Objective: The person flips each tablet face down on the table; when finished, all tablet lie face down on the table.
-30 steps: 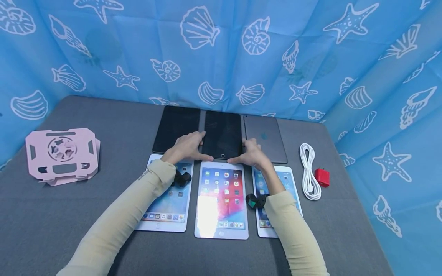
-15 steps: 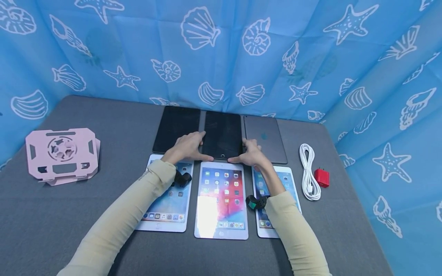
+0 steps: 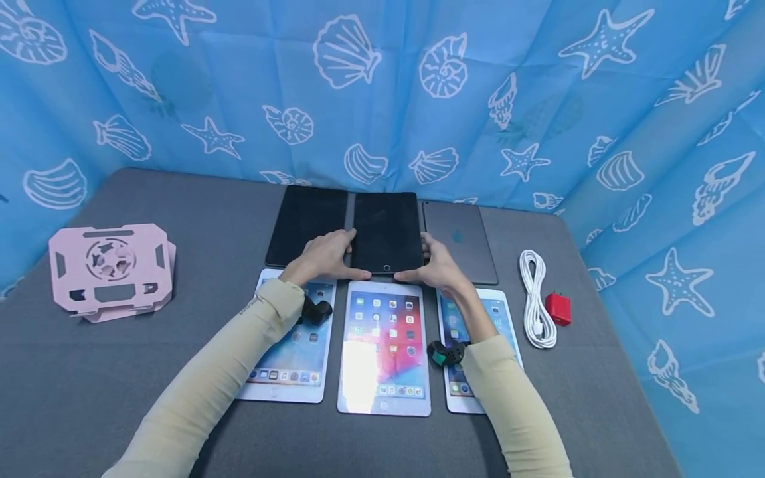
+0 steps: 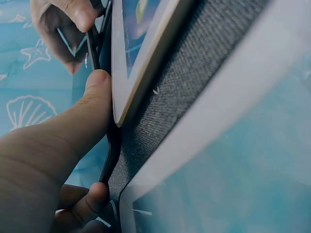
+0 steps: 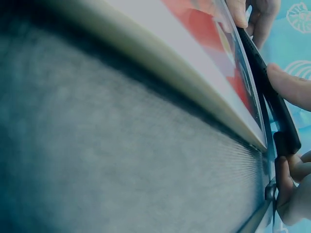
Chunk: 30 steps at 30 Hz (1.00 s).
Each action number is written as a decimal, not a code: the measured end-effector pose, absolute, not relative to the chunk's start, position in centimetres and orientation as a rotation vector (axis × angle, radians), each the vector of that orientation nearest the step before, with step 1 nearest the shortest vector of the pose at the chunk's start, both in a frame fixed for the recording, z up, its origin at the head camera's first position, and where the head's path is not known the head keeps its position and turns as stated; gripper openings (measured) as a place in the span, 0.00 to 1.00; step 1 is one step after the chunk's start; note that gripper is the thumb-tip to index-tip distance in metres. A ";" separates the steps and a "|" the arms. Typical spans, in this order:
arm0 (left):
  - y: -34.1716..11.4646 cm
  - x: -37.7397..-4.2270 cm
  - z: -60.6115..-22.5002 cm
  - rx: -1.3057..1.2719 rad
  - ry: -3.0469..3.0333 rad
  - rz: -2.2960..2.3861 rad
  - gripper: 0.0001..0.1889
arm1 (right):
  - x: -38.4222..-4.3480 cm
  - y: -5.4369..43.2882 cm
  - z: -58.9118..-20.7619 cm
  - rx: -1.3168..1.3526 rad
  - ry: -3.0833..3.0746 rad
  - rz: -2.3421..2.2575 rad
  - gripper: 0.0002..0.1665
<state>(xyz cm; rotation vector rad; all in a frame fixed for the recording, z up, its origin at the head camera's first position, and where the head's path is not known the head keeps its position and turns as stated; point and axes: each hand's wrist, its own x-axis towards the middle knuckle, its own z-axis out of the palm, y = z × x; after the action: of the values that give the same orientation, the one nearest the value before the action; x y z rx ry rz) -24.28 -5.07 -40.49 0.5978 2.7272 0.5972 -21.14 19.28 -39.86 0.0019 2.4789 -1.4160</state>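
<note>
A black tablet with a round home button lies in the middle of the back row. My left hand holds its near left corner, thumb along the near edge and fingers at the left side. At the opposite corner my right hand grips it, with the thumb on the near edge. In the right wrist view, curled fingers reach below the tablet's edge, which is tilted up from the cloth on that side. Directly in front lies a white tablet with its screen lit.
A second black tablet and a grey tablet, back up, flank it. White lit tablets lie under both forearms. Pink stand at left; white cable and red charger at right. A blue curtain hangs behind.
The middle black tablet's right side has risen slightly, and my right hand's fingers have moved in under it. My left hand stays in place. The whole view has shifted a little.
</note>
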 end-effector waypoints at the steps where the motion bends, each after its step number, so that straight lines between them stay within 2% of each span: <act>1: -5.1 -24.3 -40.5 0.596 2.725 0.602 0.56 | -21.1 19.3 -39.8 -0.009 2.489 -1.418 0.59; 9: -5.0 -24.1 -40.6 0.591 2.738 0.594 0.56 | -20.7 19.4 -39.7 -0.062 2.504 -1.431 0.57; 17: -5.0 -23.9 -40.5 0.611 2.735 0.643 0.52 | -20.5 19.6 -39.2 -0.057 2.508 -1.429 0.62; 30: -4.6 -24.2 -40.0 0.616 2.685 0.685 0.50 | -20.1 19.6 -37.8 -0.120 2.487 -1.519 0.60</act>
<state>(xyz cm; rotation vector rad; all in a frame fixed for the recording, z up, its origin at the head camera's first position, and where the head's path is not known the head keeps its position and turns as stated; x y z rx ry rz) -24.22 -4.64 -39.99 0.6162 2.6849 0.6854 -20.05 19.65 -37.84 -0.1197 2.4867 -1.5191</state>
